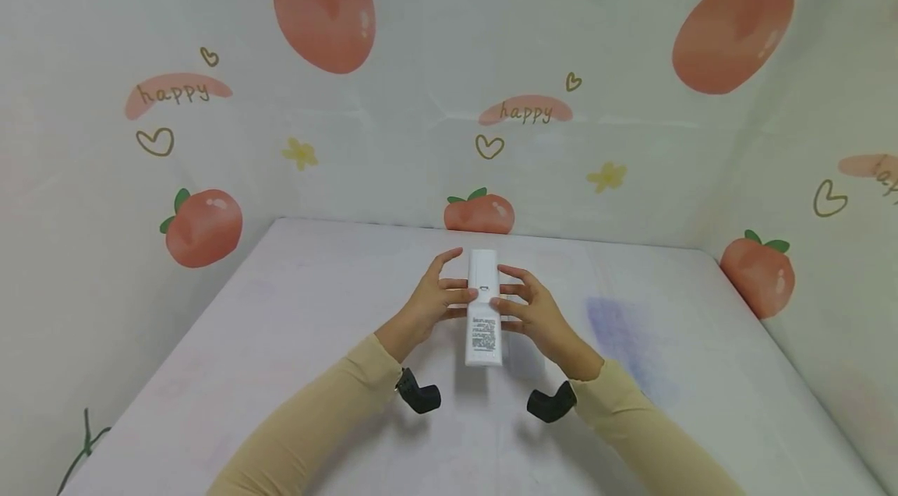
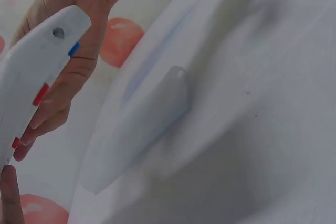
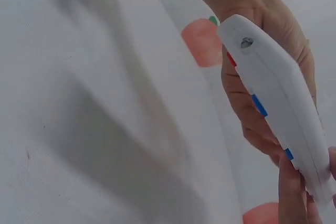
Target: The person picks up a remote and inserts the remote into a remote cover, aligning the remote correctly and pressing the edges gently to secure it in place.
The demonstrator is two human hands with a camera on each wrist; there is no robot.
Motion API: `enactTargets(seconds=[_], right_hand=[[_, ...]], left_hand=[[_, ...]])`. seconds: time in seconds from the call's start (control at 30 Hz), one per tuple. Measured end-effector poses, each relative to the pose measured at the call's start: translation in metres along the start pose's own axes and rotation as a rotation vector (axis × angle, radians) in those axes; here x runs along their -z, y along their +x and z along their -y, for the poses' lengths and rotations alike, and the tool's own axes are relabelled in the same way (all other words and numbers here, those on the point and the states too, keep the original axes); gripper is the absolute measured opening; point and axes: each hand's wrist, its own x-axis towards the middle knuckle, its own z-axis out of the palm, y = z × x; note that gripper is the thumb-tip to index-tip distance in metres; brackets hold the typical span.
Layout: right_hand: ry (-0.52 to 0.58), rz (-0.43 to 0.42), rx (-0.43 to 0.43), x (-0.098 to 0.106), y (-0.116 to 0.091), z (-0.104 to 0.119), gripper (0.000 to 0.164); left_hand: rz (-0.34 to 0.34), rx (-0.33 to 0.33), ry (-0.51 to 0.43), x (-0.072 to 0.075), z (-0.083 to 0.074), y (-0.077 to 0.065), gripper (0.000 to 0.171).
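A white remote control is held up over the table, its back with a battery cover and a printed label facing the head camera. My left hand grips its left edge, thumb on the back. From the other side my right hand holds the right edge, also with the thumb on the back. Red and blue buttons show along the underside of the remote control in the right wrist view. Below it, a pale translucent elongated thing lies on the table; its kind is unclear.
A white cloth covers the table, with a blurry purple patch at the right. Behind stands a white curtain printed with red fruit. Black wrist cameras hang under both forearms. A dark green cord shows at lower left.
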Motion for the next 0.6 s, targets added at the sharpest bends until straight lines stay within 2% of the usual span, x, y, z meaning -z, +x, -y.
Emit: enactTargets(seconds=[0.13,0.33,0.6], right_hand=[[0.04,0.002,-0.001,0.0,0.0,-0.002,0.064],[0.083,0.015,-0.005,0.0,0.0,-0.006,0.064],[0.093,0.001,-0.043,-0.002,0.002,-0.011,0.065]], left_hand=[[0.011,-0.038,0.044,0.001,-0.002,0.001,0.067],[0.023,0.009,0.042,0.003,-0.002,0.004,0.05],[0.028,0.039,0.057,0.006,0.002,0.008,0.046]])
